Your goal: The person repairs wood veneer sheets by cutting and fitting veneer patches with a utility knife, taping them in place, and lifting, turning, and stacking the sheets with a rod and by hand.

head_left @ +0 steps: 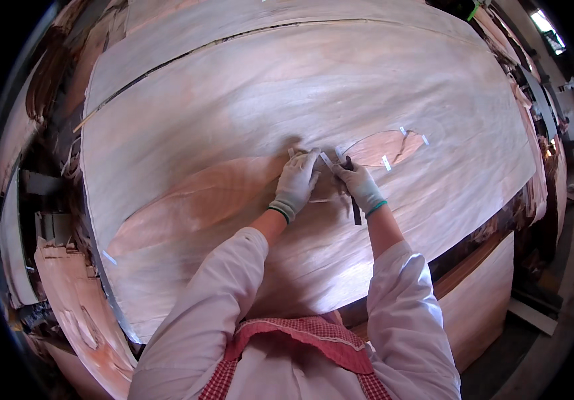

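A large pale wood veneer sheet (400, 80) lies under both my hands, which wear whitish gloves with green cuffs. My left hand (295, 179) rests near the right end of a long pinkish veneer patch (200, 193), thumb apart from its fingers. My right hand (359, 184) is closed around a dark, narrow tool, knife-like (357, 212), pointing down toward me. Between the hands a short white tape strip (326, 159) shows by my left fingertips. To the right is a smaller leaf-shaped patch (374, 148) with several tape strips at its edge.
A long dark split (214, 45) crosses the far part of the sheet. Torn veneer pieces (77, 307) hang at the left, and more stacked veneer (477, 300) stands at the near right. Dark shelving and scraps line both sides.
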{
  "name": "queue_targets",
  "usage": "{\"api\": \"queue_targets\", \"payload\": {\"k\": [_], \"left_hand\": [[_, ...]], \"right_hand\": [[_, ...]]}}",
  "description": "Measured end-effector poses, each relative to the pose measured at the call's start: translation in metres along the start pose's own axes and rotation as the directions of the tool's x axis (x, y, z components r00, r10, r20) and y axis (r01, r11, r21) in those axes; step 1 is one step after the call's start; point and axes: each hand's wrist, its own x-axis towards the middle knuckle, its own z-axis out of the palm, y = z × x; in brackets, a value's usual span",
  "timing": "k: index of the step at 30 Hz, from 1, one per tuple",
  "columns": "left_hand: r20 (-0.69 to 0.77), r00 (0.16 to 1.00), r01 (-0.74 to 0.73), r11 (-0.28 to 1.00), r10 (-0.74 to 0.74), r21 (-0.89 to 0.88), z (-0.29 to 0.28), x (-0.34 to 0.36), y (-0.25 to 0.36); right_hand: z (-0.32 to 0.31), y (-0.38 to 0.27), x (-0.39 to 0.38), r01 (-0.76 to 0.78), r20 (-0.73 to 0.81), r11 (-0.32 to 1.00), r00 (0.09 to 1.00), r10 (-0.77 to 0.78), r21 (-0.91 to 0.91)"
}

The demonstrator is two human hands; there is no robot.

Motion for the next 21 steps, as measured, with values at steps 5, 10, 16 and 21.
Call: {"api": "queue_targets", "payload": {"k": [5,10,16,21], "left_hand": [[-0.039,0.999,0.009,0.999,-0.011,-0.048,0.002,0.000,-0.001],[0.158,0.975,-0.191,0.957,0.159,0.219,-0.002,-0.001,-0.009],[0.440,0.885,-0.421,0.665,0.152,0.616,0.001,0.001,0.022],[0.423,0.906,-0.310,0.713,0.021,0.629,0.001,0.004,0.027]], "right_hand": [[0.002,0.008,0.013,-0.028,-0.009,1.000,1.000,0.028,0.010],[0.006,0.004,0.014,-0.050,-0.075,0.983,0.996,0.037,-0.175],[-0.010,0.045,0.003,0.034,-0.221,0.959,0.970,-0.100,-0.282],[0.035,0.046,-0.050,0.046,-0.293,0.995,0.956,-0.020,0.083]]}}
